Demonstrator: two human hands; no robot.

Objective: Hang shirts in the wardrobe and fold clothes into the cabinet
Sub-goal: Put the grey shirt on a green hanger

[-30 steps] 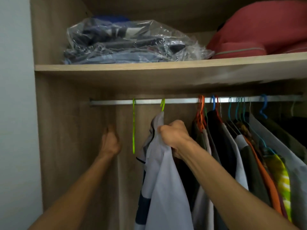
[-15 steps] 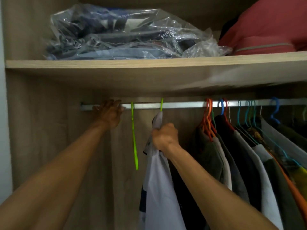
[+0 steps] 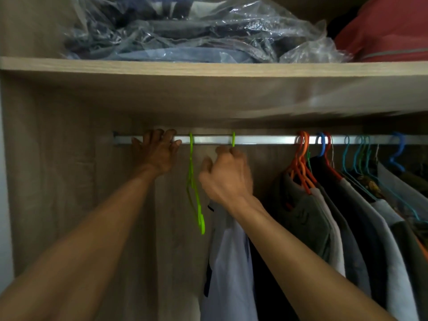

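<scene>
Metal rail (image 3: 254, 139) — left hand (image 3: 157, 154) fingers curl over it, right hand (image 3: 225, 174) pinches green hanger hook (image 3: 233, 139).

Shelf (image 3: 208, 68) carries bagged clothes (image 3: 185, 31) and perhaps 1 red pillow (image 3: 389, 33).
</scene>
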